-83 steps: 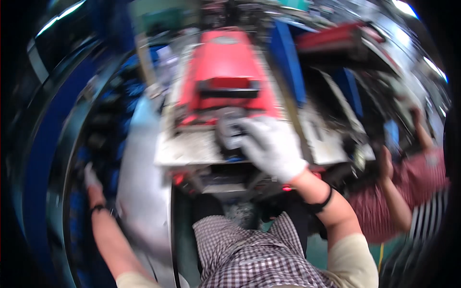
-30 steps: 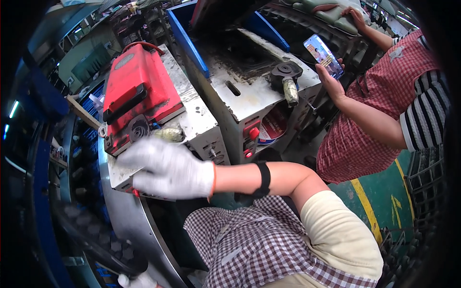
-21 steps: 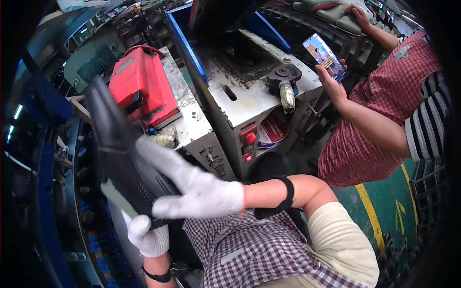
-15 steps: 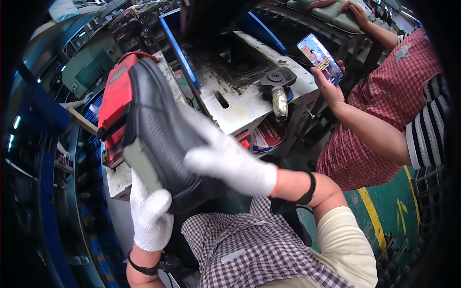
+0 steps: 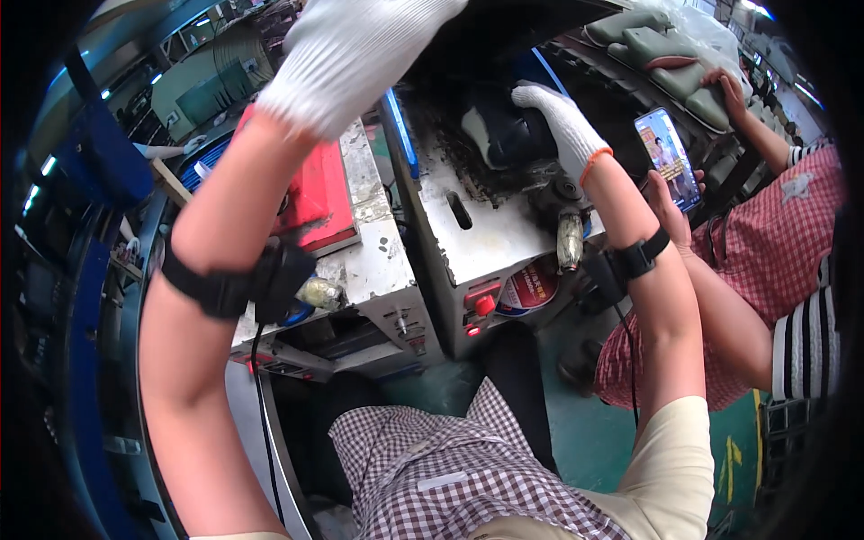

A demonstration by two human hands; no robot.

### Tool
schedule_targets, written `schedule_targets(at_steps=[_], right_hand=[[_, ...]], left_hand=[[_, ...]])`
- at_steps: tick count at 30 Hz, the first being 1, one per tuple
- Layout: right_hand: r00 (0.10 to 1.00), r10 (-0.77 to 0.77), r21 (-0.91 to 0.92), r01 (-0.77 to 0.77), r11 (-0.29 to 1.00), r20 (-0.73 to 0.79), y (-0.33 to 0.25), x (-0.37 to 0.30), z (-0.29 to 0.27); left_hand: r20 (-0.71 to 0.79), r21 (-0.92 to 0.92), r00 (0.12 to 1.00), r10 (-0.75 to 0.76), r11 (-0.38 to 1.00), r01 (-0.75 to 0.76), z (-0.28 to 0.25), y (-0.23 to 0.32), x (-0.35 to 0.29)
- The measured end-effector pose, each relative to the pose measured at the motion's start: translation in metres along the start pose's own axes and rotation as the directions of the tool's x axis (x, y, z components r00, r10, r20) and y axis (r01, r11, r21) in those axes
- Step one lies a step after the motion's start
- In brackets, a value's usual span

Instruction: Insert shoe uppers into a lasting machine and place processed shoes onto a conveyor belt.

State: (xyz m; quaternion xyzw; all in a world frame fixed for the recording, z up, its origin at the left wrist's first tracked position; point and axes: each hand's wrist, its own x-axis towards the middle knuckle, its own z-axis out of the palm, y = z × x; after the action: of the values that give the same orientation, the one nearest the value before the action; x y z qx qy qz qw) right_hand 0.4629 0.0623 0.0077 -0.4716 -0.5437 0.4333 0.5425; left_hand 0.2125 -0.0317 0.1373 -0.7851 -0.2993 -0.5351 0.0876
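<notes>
1 dark shoe (image 5: 520, 135) lies on the white machine (image 5: 499, 245). Right hand (image 5: 562, 126) at its side, grip unclear. Left hand (image 5: 360, 63) raised, fingertips unseen, hold unclear. Shoe probably light, upper pliable, sole stiffer; best held by the sole edges.

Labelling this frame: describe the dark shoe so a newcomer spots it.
Right of the red-covered machine stands a white-topped machine with a blackened bed. On that bed, beside the gloved right hand, sits the dark shoe. A pale patch on it distinguishes it from the green shoe forms behind.
</notes>
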Motion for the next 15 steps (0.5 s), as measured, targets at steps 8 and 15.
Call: schedule_targets(at_steps=[8, 15], right_hand=[[0.976, -0.213, -0.627, 0.192, 0.755, 0.042, 0.033, 0.097, -0.029], [0.930, 0.056, -0.870, 0.316, 0.380, 0.362, 0.061, 0.112, -0.020]], left_hand=[[0.106, 0.173, 0.981, 0.164, 0.968, -0.181, 0.072, -0.072, 0.126], [0.474, 0.167, 0.880, 0.035, 0.978, -0.129, 0.085, -0.072, 0.164]])
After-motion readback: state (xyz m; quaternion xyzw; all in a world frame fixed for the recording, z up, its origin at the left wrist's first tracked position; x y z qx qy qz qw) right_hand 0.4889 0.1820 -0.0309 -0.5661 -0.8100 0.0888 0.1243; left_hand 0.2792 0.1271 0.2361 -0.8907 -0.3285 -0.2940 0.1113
